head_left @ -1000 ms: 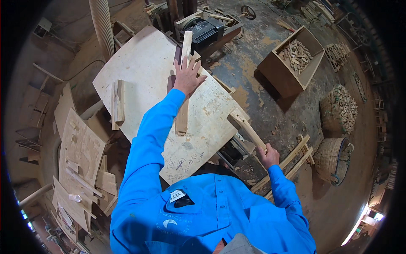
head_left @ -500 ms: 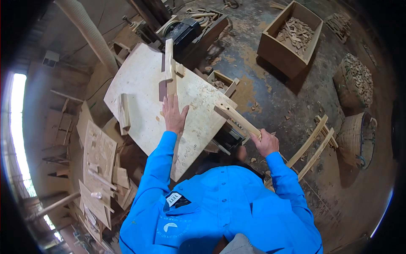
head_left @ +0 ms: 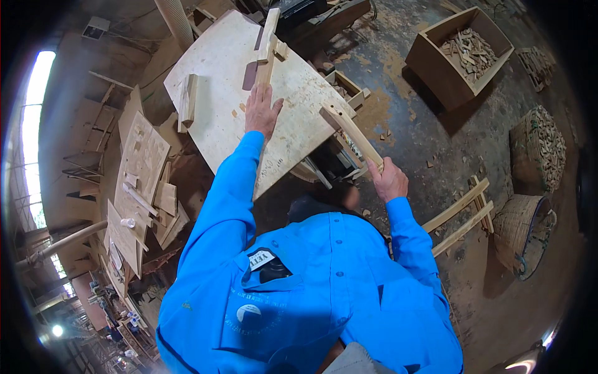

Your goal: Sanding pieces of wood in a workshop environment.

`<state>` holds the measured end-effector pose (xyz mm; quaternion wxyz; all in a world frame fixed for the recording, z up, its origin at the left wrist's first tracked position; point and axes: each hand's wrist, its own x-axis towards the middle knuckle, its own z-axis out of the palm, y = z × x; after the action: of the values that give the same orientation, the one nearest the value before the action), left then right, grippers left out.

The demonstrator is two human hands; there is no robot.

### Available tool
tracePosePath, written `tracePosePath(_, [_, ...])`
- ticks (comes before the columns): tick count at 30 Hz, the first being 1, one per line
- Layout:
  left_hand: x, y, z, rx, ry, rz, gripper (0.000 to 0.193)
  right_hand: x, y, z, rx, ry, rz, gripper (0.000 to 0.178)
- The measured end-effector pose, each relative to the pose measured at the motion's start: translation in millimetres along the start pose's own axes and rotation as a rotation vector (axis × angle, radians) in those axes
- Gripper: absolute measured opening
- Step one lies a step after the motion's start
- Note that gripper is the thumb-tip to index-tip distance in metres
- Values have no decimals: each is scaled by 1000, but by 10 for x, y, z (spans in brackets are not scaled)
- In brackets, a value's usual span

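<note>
My left hand point(head_left: 261, 112) lies nearly flat on a pale work table point(head_left: 218, 56), fingers stretched forward and thumb apart. Its fingertips touch the near end of a narrow wood strip point(head_left: 264, 73). Beyond them, a wooden guide piece point(head_left: 268, 37) with a small block point(head_left: 281, 50) runs to the far edge, beside a dark reddish plate point(head_left: 250, 75). Off the table's right corner, my right hand point(head_left: 390, 180) is closed round the near end of a wooden bar point(head_left: 358, 138). Small holes show near the bar's far end, which rests at the table edge.
A loose wood block point(head_left: 187, 101) lies on the table's left. Right of the table stand a large wooden box of offcuts point(head_left: 430, 68), a full basket point(head_left: 523, 149), a tipped basket point(head_left: 520, 230) and a wooden frame point(head_left: 458, 209). Boards point(head_left: 140, 168) are stacked at left.
The whole view has shifted, so the table and boxes sit higher in the picture. Both hands keep about the same places relative to the table and the bar.
</note>
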<state>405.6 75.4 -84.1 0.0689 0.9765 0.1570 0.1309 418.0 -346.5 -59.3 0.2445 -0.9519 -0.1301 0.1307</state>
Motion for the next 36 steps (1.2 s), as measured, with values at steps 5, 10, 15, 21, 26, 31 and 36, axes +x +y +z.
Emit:
tracePosePath(5, [4, 11, 4, -14, -24, -14, 69, -26, 30, -11, 6, -5, -6, 61])
tracePosePath(10, [-8, 4, 3, -19, -35, -25, 68, -35, 11, -40, -9, -32, 7, 61])
tracePosePath(15, [-26, 1, -10, -26, -28, -39, 66, -33, 10, -21, -1, -17, -6, 62])
tracePosePath(21, [9, 7, -35, -98, -79, -88, 66, -23, 7, -29, -8, -29, -4, 63])
tracePosePath(26, [9, -10, -31, -118, -82, -93, 66, -16, 8, -29, -6, -30, -2, 62])
tracePosePath(31, [13, -8, -39, -131, -81, -92, 67, -17, -4, -49, 2, -40, 6, 61])
tracePosePath(36, [-5, -27, -33, -124, -90, -91, 66, -22, -26, -54, -2, -45, 5, 62])
